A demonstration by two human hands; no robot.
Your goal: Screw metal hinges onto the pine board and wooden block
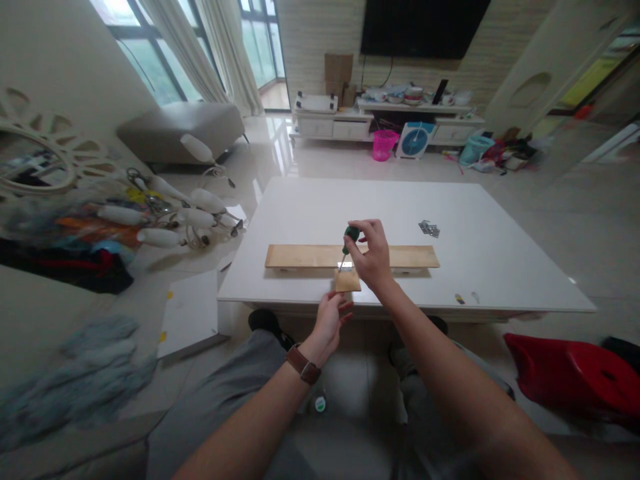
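Note:
A screwdriver [352, 233] with a green handle is in my right hand [372, 255], its fingers closed round the handle. The shaft slants down to a small metal bracket [345, 265] where a small wooden block [347, 282] meets a long wooden board [303, 257]. My left hand [329, 321] is at the block's near edge, fingertips gripping it from the front, with the other fingers loosely curled. The long board lies crosswise on the white table [330, 207], raised a little on small supports. Any screw under the tip is too small to make out.
Several metal brackets [429, 229] lie on the table's right side. Small items [460, 299] sit near its front right edge. A red stool [575, 373] stands at the right, a white panel [190, 313] lies on the floor at left, and a lamp fixture [193, 217] lies beyond it.

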